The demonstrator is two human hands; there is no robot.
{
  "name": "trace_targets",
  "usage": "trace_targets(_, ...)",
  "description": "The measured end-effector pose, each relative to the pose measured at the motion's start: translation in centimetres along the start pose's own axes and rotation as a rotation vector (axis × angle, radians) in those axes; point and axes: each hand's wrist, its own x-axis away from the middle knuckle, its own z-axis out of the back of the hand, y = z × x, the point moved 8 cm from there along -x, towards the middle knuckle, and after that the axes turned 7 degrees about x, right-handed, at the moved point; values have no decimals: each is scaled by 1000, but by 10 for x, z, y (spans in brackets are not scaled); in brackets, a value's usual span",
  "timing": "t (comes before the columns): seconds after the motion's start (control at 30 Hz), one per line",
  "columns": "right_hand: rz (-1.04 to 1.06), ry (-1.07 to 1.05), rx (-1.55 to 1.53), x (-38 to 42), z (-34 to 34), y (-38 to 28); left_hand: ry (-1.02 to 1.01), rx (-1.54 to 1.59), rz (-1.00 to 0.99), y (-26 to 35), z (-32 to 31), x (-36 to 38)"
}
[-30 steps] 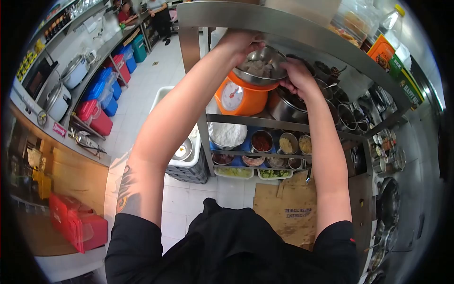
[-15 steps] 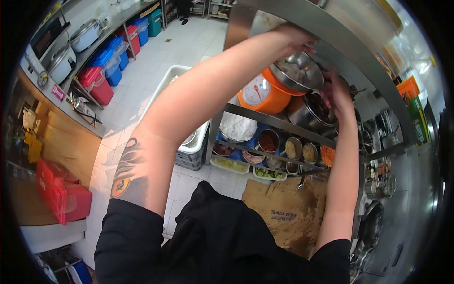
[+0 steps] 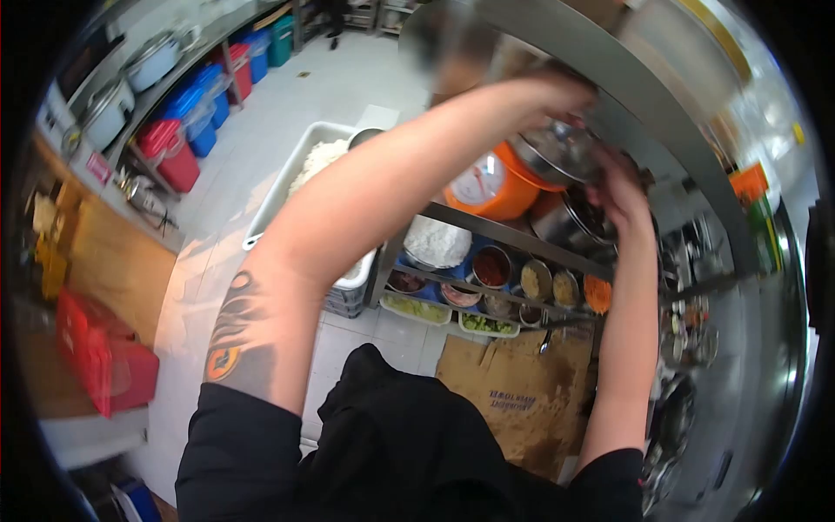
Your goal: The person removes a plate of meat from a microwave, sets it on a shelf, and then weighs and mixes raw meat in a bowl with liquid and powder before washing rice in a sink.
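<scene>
A steel bowl (image 3: 546,158) sits on the orange dial scale (image 3: 509,193), with pale, glossy contents showing inside. My left hand (image 3: 564,94) is above the bowl's far side, its fingers pointing down and smeared by motion. At the bowl's right rim is my right hand (image 3: 622,187), fingers bent toward the bowl and partly blurred; I cannot tell what they grip. Right below that hand stands a steel pot (image 3: 557,222) with dark contents.
On the lower shelf are a bowl of white powder (image 3: 437,242), a red sauce pot (image 3: 491,265) and several ingredient containers. A white tub (image 3: 277,196) of rice-like food stands left. The steel shelf frame (image 3: 639,83) crosses above my hands. Flattened cardboard (image 3: 513,396) covers part of the floor.
My left hand has moved slightly right and down over the bowl. My right hand has come closer to the bowl's rim. The view has shifted a little, showing more of the white tub.
</scene>
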Motion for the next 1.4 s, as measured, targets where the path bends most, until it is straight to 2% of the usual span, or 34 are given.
trace_targets(0.07, 1, -57, -201, 2, -9, 0, -77, -9, -27, -5, -6, 3)
trace_targets(0.1, 19, -26, -226, 8, -4, 0, -102, -40, 28, -9, -16, 10)
trace_targets(0.13, 32, -47, -273, 22, 2, -3, -158, -60, -11, -7, -30, 22)
trace_targets(0.17, 55, 16, -305, 31, 19, 8, -236, -116, 79, -11, -45, 31)
trace_targets(0.23, 85, 80, -229, 86, 48, 12, -297, -177, 97, -3, -90, 64)
trace_targets(0.27, 50, 149, -257, 117, 66, 31, -417, -130, 89, -17, -119, 74)
trace_targets(0.33, 15, 220, -232, 181, 87, 64, -600, -4, 145, -59, -172, 100)
trace_targets(0.4, -107, 297, -340, 240, 95, 142, -717, 138, 292, -125, -221, 136)
trace_targets(0.47, -317, 354, -356, 297, 83, 235, -751, 238, 439, -223, -255, 174)
trace_targets(0.5, -462, 414, -391, 326, 69, 298, -738, 270, 502, -281, -264, 191)
trace_targets(0.63, -757, 539, -487, 421, 5, 467, -158, 334, 867, -495, -242, 237)
trace_targets(0.7, -855, 527, -533, 448, -16, 524, -20, 170, 738, -585, -207, 212)
trace_targets(0.77, -811, 560, -585, 443, -24, 558, -98, -60, 568, -658, -172, 172)
trace_targets(0.8, -778, 583, -628, 444, -33, 567, -97, -71, 587, -698, -142, 178)
trace_targets(0.87, -769, 513, -681, 424, -44, 581, 285, -179, 647, -754, -85, 183)
trace_targets(0.9, -758, 436, -744, 414, -54, 585, 302, -186, 653, -744, -90, 192)
trace_targets(0.93, -821, 375, -793, 406, -64, 594, 93, -126, 582, -711, -114, 199)
trace_targets(0.97, -809, 326, -805, 395, -71, 595, -102, -75, 494, -664, -135, 203)
trace_targets(1.03, -867, 292, -899, 375, -86, 597, -163, -281, 365, -550, -151, 206)
trace_targets(1.07, -841, 251, -893, 363, -91, 591, -92, -327, 358, -488, -150, 198)
trace_targets(1.1, -822, 228, -894, 350, -89, 567, -67, -417, 193, -428, -135, 185)
trace_targets(1.17, -767, 187, -906, 329, -98, 540, 147, -386, 28, -360, -65, 162)
trace_targets(1.23, -744, 114, -899, 311, -107, 509, -73, -1533, 217, -328, 5, 145)
trace_targets(1.3, -706, 77, -883, 294, -112, 474, -9, -1475, 40, -326, 80, 128)
trace_targets(1.37, -657, 37, -814, 284, -124, 442, -258, -1544, 543, -364, 124, 146)
trace_targets(1.4, -653, 31, -786, 281, -134, 435, -380, -1392, 617, -367, 111, 153)
